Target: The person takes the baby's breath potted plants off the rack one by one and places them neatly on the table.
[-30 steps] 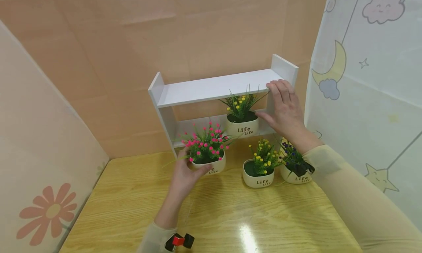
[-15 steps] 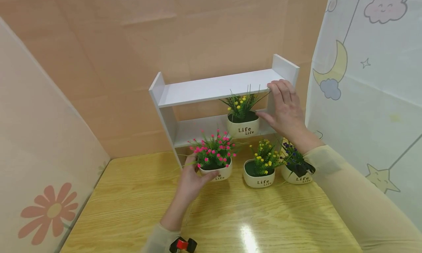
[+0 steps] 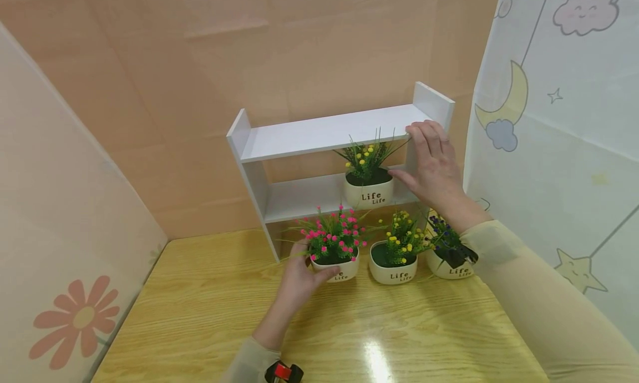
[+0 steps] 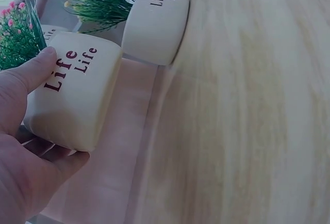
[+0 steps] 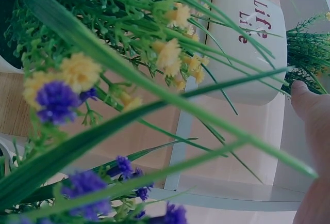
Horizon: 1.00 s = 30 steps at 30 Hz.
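My left hand [image 3: 299,280] holds a cream pot [image 4: 77,92] with pink artificial flowers [image 3: 336,236], thumb across the lettered front and fingers around the side and under it. Whether its base touches the table cannot be told. My right hand [image 3: 431,158] rests its fingers on the front edge of the white shelf's [image 3: 324,132] top board, near the right end. Its thumb is at the rim of a second cream pot [image 3: 369,195], with yellow flowers and grass, on the middle board; contact there is unclear.
On the wooden table [image 3: 199,305] stand a pot with yellow flowers [image 3: 393,272] and, right of it, a pot with purple flowers [image 3: 449,266], partly behind my right forearm. A peach backdrop [image 3: 199,55] rises behind the shelf, with printed cloth at both sides.
My left hand has carried the pink-flowered pot down and to the right, closer to the yellow-flowered pot on the table. My right hand stays at the shelf.
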Available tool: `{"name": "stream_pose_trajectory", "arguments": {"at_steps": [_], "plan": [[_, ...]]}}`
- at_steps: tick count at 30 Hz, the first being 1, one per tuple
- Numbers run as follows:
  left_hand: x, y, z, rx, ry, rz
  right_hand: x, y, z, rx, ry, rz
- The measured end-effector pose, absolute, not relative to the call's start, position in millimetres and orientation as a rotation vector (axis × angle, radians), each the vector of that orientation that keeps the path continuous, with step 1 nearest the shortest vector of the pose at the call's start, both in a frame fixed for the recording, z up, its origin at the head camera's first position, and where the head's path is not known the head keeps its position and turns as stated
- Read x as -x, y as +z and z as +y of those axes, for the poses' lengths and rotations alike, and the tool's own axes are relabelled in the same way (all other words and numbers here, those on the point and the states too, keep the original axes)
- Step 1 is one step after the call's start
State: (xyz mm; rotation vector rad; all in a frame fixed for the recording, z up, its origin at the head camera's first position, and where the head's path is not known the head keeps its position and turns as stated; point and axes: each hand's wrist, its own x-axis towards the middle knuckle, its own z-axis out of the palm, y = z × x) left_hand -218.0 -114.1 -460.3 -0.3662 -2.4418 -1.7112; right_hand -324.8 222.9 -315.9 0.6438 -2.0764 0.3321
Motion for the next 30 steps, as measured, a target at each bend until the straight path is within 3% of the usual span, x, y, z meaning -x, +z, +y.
{"name": "stream_pose_trajectory", "arguments": {"at_steps": [30], "plan": [[223.9, -493.4, -116.0, 0.339, -1.529, -2.621, 326.3, -316.9, 224.2, -0.632, 0.319, -2.091]]}}
